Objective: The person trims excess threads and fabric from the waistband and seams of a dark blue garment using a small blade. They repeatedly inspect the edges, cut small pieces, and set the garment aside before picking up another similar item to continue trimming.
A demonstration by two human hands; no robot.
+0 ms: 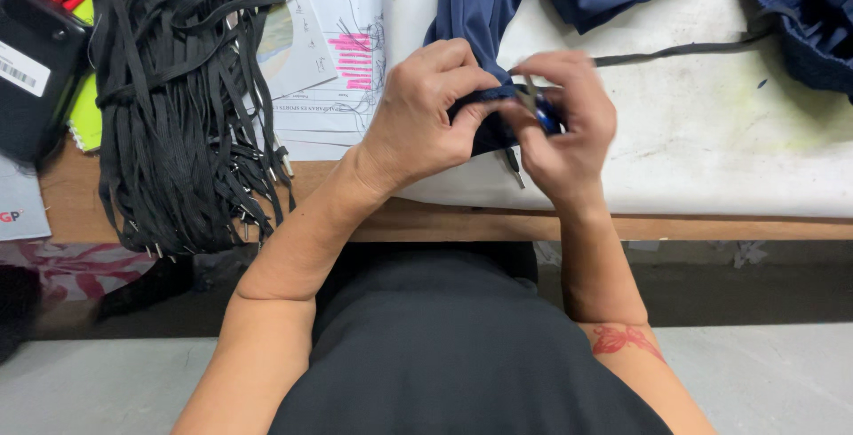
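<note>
Navy garment (484, 0) hem pinched by both hands' fingers (462, 88), black drawstring bundle (178, 97) left, papers (333, 53) between.

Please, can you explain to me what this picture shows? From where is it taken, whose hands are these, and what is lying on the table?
The camera sits on a person's head and looks down at their own hands. The left hand pinches the edge of a navy garment. The right hand holds a small blue-handled tool against that edge; its exact kind is unclear. A black cord runs from there to the right. On the table lie a bundle of black cords and printed paper sheets.
</note>
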